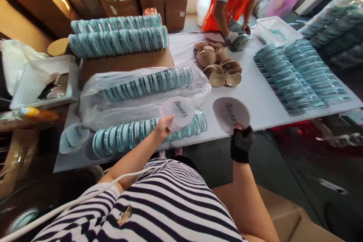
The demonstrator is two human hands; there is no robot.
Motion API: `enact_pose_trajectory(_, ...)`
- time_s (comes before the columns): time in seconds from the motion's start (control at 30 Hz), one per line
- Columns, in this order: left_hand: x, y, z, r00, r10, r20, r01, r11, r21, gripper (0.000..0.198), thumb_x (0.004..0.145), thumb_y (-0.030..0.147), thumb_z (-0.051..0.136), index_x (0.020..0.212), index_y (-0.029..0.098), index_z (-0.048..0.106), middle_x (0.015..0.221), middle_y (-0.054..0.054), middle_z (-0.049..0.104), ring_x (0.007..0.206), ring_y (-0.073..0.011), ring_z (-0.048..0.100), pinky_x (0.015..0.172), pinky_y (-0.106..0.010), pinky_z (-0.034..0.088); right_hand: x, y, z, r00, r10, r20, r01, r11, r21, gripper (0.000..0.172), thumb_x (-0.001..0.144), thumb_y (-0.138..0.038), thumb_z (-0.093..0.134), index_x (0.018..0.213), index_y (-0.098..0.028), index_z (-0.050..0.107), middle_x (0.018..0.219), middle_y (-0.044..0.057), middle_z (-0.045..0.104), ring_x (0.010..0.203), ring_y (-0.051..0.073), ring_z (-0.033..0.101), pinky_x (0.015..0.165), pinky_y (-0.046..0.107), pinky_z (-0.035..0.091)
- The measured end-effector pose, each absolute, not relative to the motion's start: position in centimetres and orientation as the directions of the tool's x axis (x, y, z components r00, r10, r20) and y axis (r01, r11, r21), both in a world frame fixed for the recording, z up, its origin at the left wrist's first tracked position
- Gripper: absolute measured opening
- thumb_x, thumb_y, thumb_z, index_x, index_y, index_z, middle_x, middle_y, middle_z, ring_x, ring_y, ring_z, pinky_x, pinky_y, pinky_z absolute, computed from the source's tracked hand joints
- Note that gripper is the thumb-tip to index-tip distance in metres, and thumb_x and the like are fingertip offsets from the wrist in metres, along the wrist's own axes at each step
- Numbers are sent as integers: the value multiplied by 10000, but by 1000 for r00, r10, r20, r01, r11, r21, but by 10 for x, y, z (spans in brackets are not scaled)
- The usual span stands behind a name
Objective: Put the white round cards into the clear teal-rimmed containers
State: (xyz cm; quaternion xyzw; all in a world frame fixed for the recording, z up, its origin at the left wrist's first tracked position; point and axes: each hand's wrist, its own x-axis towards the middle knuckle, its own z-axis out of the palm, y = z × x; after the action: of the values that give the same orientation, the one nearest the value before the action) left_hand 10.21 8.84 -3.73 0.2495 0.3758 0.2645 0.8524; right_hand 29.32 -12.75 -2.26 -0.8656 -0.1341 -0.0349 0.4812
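My left hand (165, 125) is closed on a small stack of round white cards (181, 111) printed with "beauty". A single round card (227, 111) with the same print, seen in shade, is pinched at its lower edge by my right hand (242, 141), which wears a black fingerless glove. Just behind my left hand lies a row of clear, bluish round pieces (127, 136) along the table's near edge. Another such row (150, 83) rests on clear plastic film (93, 90). More printed round cards (76, 135) lie at the table's left corner.
Brown cupped pieces (217, 64) sit in piles mid-table. Long rows of bluish discs stand at the back left (119, 38) and on the right (292, 79). Across the table, a person in an orange vest (232, 0) handles similar discs. White baskets (70, 79) flank the table (263, 113).
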Motion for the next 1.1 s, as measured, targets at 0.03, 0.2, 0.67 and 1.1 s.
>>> enact_pose_trajectory(0.03,115,91,-40,594,615,-520,-262,758,598,420,707,153,748,1120,158,673,1039,-99,754,1039,-290,688,970,-430,550,295,-147,-29,943,284,175,322,-638,-699,388,864,-501,478,932,-148,627,821,128,647,719,192,536,643,313,403)
enact_pose_trajectory(0.2,199,95,-56,707,464,-533,-192,852,487,346,799,157,673,1144,163,662,1115,-88,738,1114,-257,665,1006,-412,537,268,-189,-66,828,561,0,532,-785,-316,406,939,-403,371,972,-146,683,822,127,705,643,172,551,614,282,324)
enact_pose_trajectory(0.67,238,107,-96,591,508,-627,-125,825,551,417,774,122,690,1187,143,633,1223,-118,697,1212,-274,616,1055,-418,498,296,-85,-84,663,647,-378,641,-751,-162,335,1012,-367,309,1142,-180,555,883,98,702,763,203,654,606,259,298)
enact_pose_trajectory(1.1,235,103,-100,675,491,-550,-135,816,562,430,721,124,745,1141,149,657,1196,-121,707,1216,-313,606,1072,-494,472,287,-81,-130,704,638,-311,572,-769,-284,333,1004,-366,366,1089,-186,634,891,78,709,709,149,602,601,233,278)
